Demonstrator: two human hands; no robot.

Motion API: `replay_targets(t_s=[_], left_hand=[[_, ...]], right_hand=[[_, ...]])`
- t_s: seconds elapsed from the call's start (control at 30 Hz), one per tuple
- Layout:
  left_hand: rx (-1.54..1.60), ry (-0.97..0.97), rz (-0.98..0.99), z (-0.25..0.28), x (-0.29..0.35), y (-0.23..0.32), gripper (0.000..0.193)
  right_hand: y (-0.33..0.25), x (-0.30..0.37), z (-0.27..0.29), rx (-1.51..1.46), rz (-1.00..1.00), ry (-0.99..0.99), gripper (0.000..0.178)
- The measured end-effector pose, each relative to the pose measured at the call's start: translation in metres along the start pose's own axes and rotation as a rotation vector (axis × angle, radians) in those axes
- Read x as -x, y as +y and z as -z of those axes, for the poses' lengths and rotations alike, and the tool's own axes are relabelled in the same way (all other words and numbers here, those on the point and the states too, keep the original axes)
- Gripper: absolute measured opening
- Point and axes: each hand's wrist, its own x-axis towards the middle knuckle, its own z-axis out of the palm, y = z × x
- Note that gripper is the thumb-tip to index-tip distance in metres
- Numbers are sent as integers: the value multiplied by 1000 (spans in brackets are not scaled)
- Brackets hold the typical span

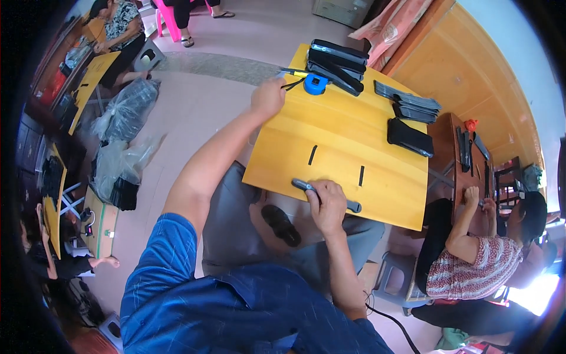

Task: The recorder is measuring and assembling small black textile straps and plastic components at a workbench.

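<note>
My left hand (268,97) is closed at the far left edge of the yellow table (336,135). A thin black strip (292,85) runs from its fingers toward a blue tape measure (315,84); whether the hand grips this strip is hard to see. Beside the tape measure lies a tool with a yellow handle (298,74). At the near edge, my right hand (329,205) is closed over a dark grey strap (302,184), whose two ends stick out either side. The strap's middle is hidden under the fingers. Beyond it are two short black strips (312,154) on the tabletop.
Stacks of black straps (336,65) stand at the table's far end. Grey strips (407,99) and a black bundle (410,138) lie along the right side. A person (483,259) sits at a brown table on the right. Plastic bags (127,112) rest on the floor, left.
</note>
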Motion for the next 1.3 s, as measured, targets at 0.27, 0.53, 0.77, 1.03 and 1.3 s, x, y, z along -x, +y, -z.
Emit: replay_targets(t_s=[0.27,0.53,0.77,1.03,1.3], left_hand=[[-227,-104,-189,-42,-79,-20,20],[-348,-215,-273,-58,-104,-21,12],[-432,-211,-287,-47,-95,-27,15],[-18,-64,15,77,20,-40,26],[1140,-460,653,171,205,6,27]], right_hand=[[6,7,-12,54,40,78,23],[8,6,-14,83,34,82,25],[5,3,-14,77,45,83,23],[5,0,-10,10,39,93,14],[14,-7,2,-76,34,14,12]])
